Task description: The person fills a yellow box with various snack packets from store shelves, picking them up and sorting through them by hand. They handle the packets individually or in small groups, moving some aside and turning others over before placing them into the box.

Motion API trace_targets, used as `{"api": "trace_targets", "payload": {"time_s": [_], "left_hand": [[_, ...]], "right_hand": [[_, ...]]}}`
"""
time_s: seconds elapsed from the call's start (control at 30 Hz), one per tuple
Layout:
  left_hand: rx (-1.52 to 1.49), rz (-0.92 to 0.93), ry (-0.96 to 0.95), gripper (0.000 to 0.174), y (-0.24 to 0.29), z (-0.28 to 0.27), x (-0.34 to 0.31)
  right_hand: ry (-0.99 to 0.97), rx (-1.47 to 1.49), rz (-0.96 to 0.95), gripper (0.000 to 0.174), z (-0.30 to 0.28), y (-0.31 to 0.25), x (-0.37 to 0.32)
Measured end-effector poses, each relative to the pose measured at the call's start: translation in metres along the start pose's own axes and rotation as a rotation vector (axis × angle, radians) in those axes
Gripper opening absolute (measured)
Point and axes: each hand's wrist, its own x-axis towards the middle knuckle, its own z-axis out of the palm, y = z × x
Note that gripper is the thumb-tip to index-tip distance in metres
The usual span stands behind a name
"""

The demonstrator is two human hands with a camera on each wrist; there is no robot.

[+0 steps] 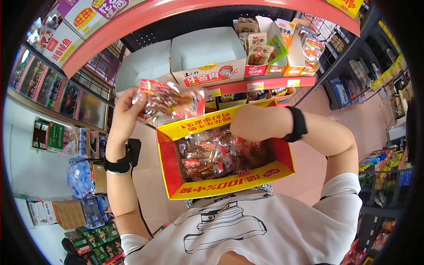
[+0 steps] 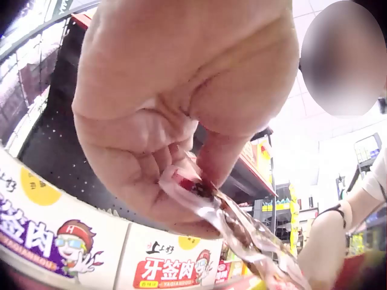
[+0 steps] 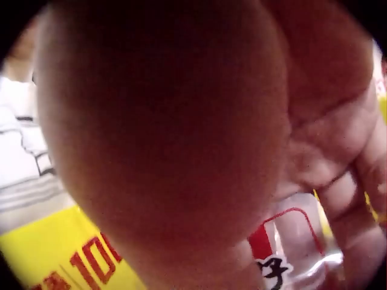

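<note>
My left hand (image 1: 126, 112) pinches clear, red-printed snack packets (image 1: 172, 101) between thumb and fingers, in front of the white display boxes. In the left wrist view the thumb presses on the wrinkled edge of the plastic (image 2: 242, 232). A yellow carton with a red inside (image 1: 225, 184) stands before my body, holding several more packets (image 1: 203, 152). My right hand (image 1: 256, 123) reaches down into its right half, fingertips hidden. The right wrist view shows a clear packet (image 3: 296, 232) between the thumb and curled fingers of that hand.
Two white display boxes, a wide one (image 1: 210, 46) and a left one (image 1: 150, 64), sit on the red-edged shelf (image 1: 282, 86). Filled snack boxes (image 1: 265, 66) stand to their right. Bottle packs (image 1: 81, 179) and cartons line the left side; other racks (image 1: 384, 159) are at right.
</note>
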Motion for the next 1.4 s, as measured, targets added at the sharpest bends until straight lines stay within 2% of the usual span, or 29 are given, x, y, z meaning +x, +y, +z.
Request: {"api": "trace_targets", "payload": {"time_s": [0.07, 0.1, 0.17, 0.2, 0.27, 0.3, 0.37, 0.4, 0.43, 0.5, 0.53, 0.63, 0.67, 0.7, 0.77, 0.8, 0.9, 0.97, 1.07, 1.17, 1.23, 1.27, 1.33, 1.4], "left_hand": [[-0.226, -0.024, 0.139, 0.018, 0.002, -0.006, 0.004], [-0.308, -0.003, 0.218, 0.019, 0.006, -0.004, 0.007], [-0.508, 0.046, 0.308, 0.019, 0.002, -0.006, 0.020], [-0.510, 0.053, 0.314, 0.019, -0.003, -0.008, 0.026], [-0.622, 0.033, 0.324, 0.020, -0.012, -0.016, 0.040], [-0.624, 0.042, 0.328, 0.020, -0.011, -0.014, 0.046], [-0.632, 0.023, 0.376, 0.016, -0.005, -0.002, 0.058], [-0.656, 0.003, 0.443, 0.020, -0.005, 0.005, 0.067], [-0.616, 0.008, 0.448, 0.034, -0.001, 0.011, 0.073], [-0.590, -0.013, 0.469, 0.052, 0.012, 0.030, 0.080], [-0.576, -0.028, 0.441, 0.063, 0.015, 0.035, 0.085], [-0.586, -0.083, 0.422, 0.064, 0.018, 0.051, 0.103], [-0.533, -0.114, 0.427, 0.060, 0.020, 0.056, 0.106], [-0.532, -0.107, 0.429, 0.060, 0.019, 0.057, 0.109], [-0.536, -0.139, 0.352, 0.054, 0.014, 0.060, 0.117], [-0.530, -0.140, 0.323, 0.041, 0.014, 0.062, 0.118], [-0.539, -0.193, 0.246, 0.031, 0.004, 0.067, 0.126], [-0.464, -0.200, 0.267, 0.027, 0.005, 0.076, 0.126], [-0.406, -0.259, 0.214, 0.029, 0.005, 0.082, 0.130], [-0.417, -0.224, 0.211, 0.033, 0.005, 0.087, 0.132], [-0.416, -0.233, 0.139, 0.047, 0.009, 0.089, 0.132], [-0.417, -0.235, 0.140, 0.047, 0.010, 0.092, 0.130], [-0.325, -0.249, 0.110, 0.062, 0.015, 0.095, 0.124], [-0.281, -0.263, 0.118, 0.066, 0.020, 0.092, 0.121]], "right_hand": [[0.144, 0.119, 0.045, 0.017, -0.021, 0.009, -0.017], [0.162, 0.196, 0.164, 0.022, -0.030, 0.012, -0.024], [0.435, 0.252, 0.212, 0.022, -0.044, 0.021, -0.040], [0.435, 0.244, 0.208, 0.022, -0.045, 0.030, -0.046], [0.717, 0.613, 0.283, 0.019, -0.048, 0.048, -0.055], [0.717, 0.604, 0.279, 0.019, -0.054, 0.049, -0.057], [1.013, 1.006, 0.590, 0.016, -0.068, 0.050, -0.062], [1.097, 1.082, 0.538, 0.023, -0.065, 0.059, -0.060], [1.101, 1.072, 0.531, 0.023, -0.063, 0.065, -0.056], [1.300, 1.165, 0.623, 0.029, -0.063, 0.073, -0.044], [1.297, 1.170, 0.589, 0.032, -0.065, 0.076, -0.038], [1.412, 1.223, 0.571, 0.030, -0.056, 0.099, -0.013], [1.318, 1.235, 0.672, 0.030, -0.059, 0.103, -0.012], [1.322, 1.231, 0.666, 0.030, -0.059, 0.107, -0.007], [1.331, 1.312, 0.777, 0.033, -0.053, 0.117, 0.005], [1.304, 1.324, 0.751, 0.034, -0.051, 0.119, 0.008], [1.207, 1.331, 0.796, 0.035, -0.048, 0.119, 0.018], [1.203, 1.343, 0.841, 0.037, -0.046, 0.120, 0.025], [1.095, 1.162, 0.885, 0.041, -0.045, 0.121, 0.032], [1.098, 1.155, 0.876, 0.045, -0.046, 0.117, 0.040], [1.121, 1.190, 0.874, 0.048, -0.042, 0.116, 0.048], [1.137, 1.179, 0.877, 0.048, -0.036, 0.117, 0.054], [1.151, 1.170, 0.878, 0.049, -0.036, 0.111, 0.058], [1.009, 1.353, 0.966, 0.051, -0.040, 0.101, 0.057]]}}
